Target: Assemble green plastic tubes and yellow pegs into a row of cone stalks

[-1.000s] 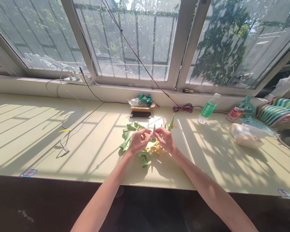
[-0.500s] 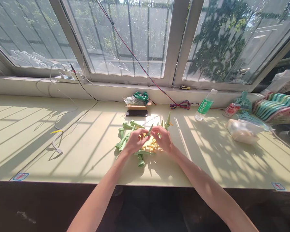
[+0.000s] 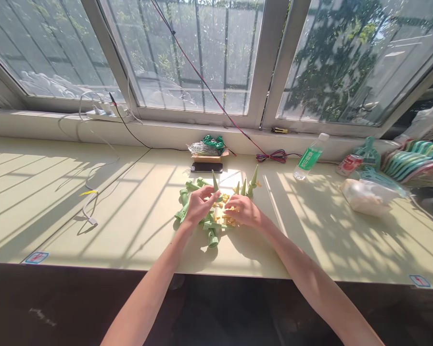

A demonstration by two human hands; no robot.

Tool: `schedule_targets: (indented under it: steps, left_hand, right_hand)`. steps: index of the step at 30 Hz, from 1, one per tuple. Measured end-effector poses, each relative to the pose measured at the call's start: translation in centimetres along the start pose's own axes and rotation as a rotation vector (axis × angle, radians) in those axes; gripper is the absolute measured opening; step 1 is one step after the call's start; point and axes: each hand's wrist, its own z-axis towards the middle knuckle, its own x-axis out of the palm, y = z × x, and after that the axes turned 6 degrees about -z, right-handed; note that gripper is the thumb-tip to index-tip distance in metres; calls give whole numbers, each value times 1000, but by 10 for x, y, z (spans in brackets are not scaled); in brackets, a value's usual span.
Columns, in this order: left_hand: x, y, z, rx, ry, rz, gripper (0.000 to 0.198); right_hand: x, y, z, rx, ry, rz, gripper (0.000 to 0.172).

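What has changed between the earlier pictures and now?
The right hand let go of the cone and went down to the yellow pieces. The left hand now holds the cone alone, tip up. The standing cones, phone and bottle stayed in place.

The green cones [image 3: 254,177] look like matt, smooth plastic, and so do the small yellow pieces [image 3: 228,221]. The tabletop [image 3: 130,230] is smooth and matt; the water bottle [image 3: 309,157] is clear, glossy plastic.
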Motion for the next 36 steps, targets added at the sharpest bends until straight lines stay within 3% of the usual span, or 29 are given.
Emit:
schedule_targets:
  steps: [6,16,23,36]
  left_hand:
    - [1,3,1,-106,-27,-98,34]
    - [2,-5,0,-121,-18,-81,36]
    - [2,-4,-1,-110,9,-103,30]
    - [2,-1,0,-113,-7,-125,28]
  right_hand:
    - [4,-3,-1,-54,44,-28,5]
    - [-3,1,-2,-78,135,-11,8]
    - [0,-1,-2,-58,123,1,1]
    - [1,1,-2,-56,132,-34,16]
